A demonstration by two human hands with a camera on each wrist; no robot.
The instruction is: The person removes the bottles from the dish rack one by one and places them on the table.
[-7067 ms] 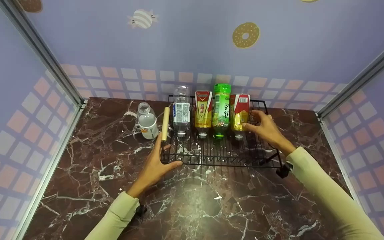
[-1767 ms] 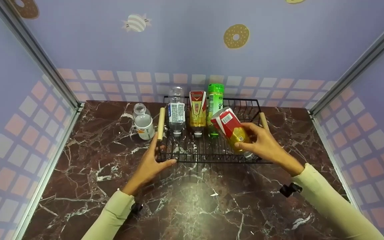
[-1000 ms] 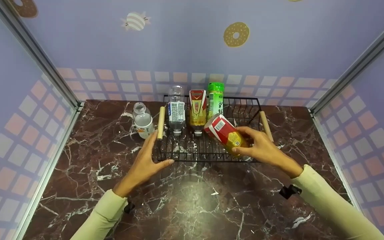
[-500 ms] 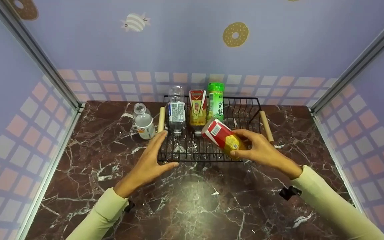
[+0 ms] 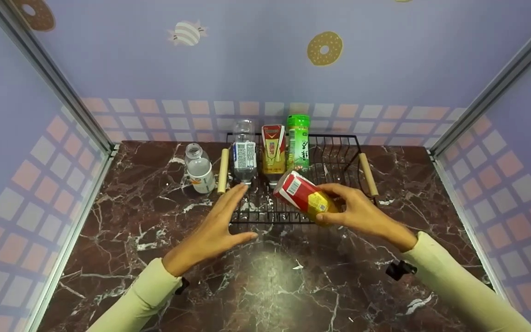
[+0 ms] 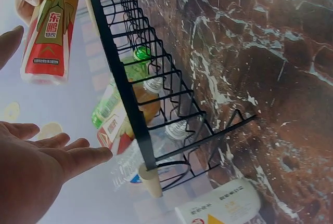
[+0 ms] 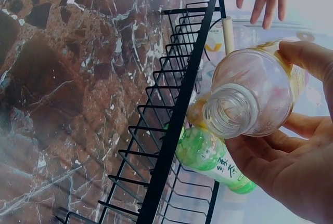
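My right hand [image 5: 357, 212] grips a red-and-yellow plastic drink bottle [image 5: 301, 196] over the front of a black wire basket [image 5: 339, 136]. The bottle slants, its base toward the upper left; in the right wrist view its uncapped neck [image 7: 229, 112] faces the camera. My left hand [image 5: 212, 235], fingers extended and thumb spread, hovers by the basket's front left corner, holding nothing. Inside the basket, neck-down, stand a clear bottle [image 5: 245, 157], another red-and-yellow bottle [image 5: 274, 150] and a green bottle [image 5: 298, 143].
An uncapped clear bottle with a white label [image 5: 200, 173] stands left of the basket. Wooden handles [image 5: 368, 175] flank the basket on both sides. Dark marbled tabletop [image 5: 265, 286] lies in front; patterned panels [image 5: 256, 60] enclose the back and sides.
My right hand has lifted the red-and-yellow bottle from the basket's right part and brought it left and forward, tilting it. My left hand has left the basket's left handle and moved rightward.
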